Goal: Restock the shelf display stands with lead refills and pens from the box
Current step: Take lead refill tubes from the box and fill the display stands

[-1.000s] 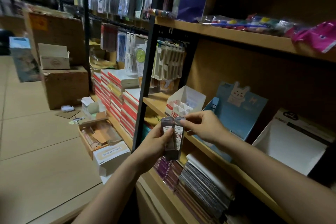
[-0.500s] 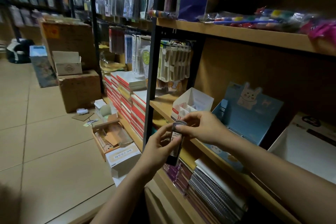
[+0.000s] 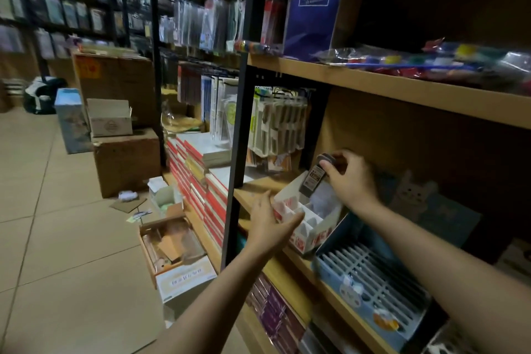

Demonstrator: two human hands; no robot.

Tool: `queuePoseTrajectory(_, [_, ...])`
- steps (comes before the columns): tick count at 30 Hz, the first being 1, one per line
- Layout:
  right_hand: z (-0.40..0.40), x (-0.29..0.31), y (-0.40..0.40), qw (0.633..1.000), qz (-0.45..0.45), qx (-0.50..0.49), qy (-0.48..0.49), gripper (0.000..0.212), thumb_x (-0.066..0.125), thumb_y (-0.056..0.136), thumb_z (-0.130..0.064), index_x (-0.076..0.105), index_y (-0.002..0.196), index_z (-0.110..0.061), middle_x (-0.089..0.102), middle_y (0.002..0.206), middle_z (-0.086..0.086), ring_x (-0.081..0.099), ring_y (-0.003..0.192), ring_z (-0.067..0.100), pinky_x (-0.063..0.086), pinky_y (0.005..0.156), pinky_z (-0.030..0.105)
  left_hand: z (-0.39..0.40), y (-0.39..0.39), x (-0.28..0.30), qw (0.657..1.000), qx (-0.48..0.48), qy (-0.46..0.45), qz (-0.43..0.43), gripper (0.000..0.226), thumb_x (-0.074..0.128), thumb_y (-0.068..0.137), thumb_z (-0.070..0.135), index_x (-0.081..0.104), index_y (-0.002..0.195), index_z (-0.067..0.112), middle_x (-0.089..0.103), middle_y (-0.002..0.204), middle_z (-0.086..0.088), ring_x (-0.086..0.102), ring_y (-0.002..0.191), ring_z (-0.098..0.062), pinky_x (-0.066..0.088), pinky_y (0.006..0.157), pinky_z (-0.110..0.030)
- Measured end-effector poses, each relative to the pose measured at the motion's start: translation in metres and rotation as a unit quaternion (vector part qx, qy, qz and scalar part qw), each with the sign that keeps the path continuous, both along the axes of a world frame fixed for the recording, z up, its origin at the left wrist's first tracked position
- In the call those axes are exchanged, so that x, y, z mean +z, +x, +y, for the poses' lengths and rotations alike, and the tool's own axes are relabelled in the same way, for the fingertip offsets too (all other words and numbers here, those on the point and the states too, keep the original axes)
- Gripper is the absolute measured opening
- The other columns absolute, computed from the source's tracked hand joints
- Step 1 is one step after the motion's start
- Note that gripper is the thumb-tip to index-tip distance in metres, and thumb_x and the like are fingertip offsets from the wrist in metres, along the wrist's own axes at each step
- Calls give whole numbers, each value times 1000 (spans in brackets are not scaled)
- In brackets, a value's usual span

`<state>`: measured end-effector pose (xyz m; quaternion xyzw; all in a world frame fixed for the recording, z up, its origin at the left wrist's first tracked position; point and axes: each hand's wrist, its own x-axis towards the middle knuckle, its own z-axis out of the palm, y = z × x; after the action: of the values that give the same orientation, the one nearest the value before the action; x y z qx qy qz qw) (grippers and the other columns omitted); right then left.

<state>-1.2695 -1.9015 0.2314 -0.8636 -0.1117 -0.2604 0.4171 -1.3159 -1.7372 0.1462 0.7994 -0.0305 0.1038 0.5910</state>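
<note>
Now right hand [image 3: 352,178] pinches lead refill [image 3: 313,178] above white stand [image 3: 309,218]; left hand [image 3: 270,220], fingers spread, steadies it; a tilted refill might jam on a divider.

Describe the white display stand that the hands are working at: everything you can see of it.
The white display stand looks like folded cardboard with red print on its low front, divided into open compartments that look mostly empty. It sits on the wooden shelf beside a blue slotted stand. The left hand steadies its front; the right hand lowers a dark lead refill case into a rear compartment.

dark lead refill case [image 3: 312,181], tilted, entering white stand [image 3: 301,227]
</note>
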Motion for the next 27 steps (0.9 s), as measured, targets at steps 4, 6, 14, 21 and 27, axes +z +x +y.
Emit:
queuePoseTrajectory(4, [3, -10, 18, 998, -8, -23, -55, 7, 64, 92, -25, 60, 91, -30, 57, 78, -22, 55, 73, -9, 43, 53, 5, -8, 11, -9, 998, -27, -48, 6, 92, 78, 76, 40, 24, 148, 22, 41, 144, -4, 49, 127, -20, 49, 100, -45])
queuePoseTrajectory(6, [5, -14, 23, 997, 4, -29, -73, 4, 65, 92, -25, 63, 95, -23, 58, 78, -18, 56, 72, -6, 40, 53, 6, -10, 12, -15, 997, -28, -67, 3, 91, 79, 76, 38, 25, 148, 26, 42, 142, -2, 51, 123, -18, 51, 98, -43])
queuePoseTrajectory(14, [7, -7, 29, 979, 51, -51, -189, 17, 71, 86, -34, 60, 96, -25, 59, 79, -13, 60, 72, 5, 41, 57, 17, -9, 10, -18, 993, -28, -119, 4, 91, 81, 75, 33, 28, 149, 28, 40, 144, 0, 53, 120, -16, 53, 95, -43])
queuePoseTrajectory(21, [12, -16, 26, 954, 26, -70, -292, 15, 71, 85, -35, 65, 86, -21, 70, 80, 1, 66, 74, 17, 58, 69, 38, -10, 9, -17, 993, -21, -116, 19, 91, 81, 73, 35, 28, 148, 31, 43, 143, -2, 55, 119, -19, 55, 92, -44])
queuePoseTrajectory(27, [14, -23, 27, 926, -52, -107, -359, 19, 64, 90, -35, 68, 95, -18, 55, 110, 5, 53, 102, 24, 46, 90, 41, -9, 8, -14, 993, -17, -110, 23, 90, 82, 74, 31, 30, 147, 29, 45, 140, 1, 55, 118, -19, 55, 91, -45])
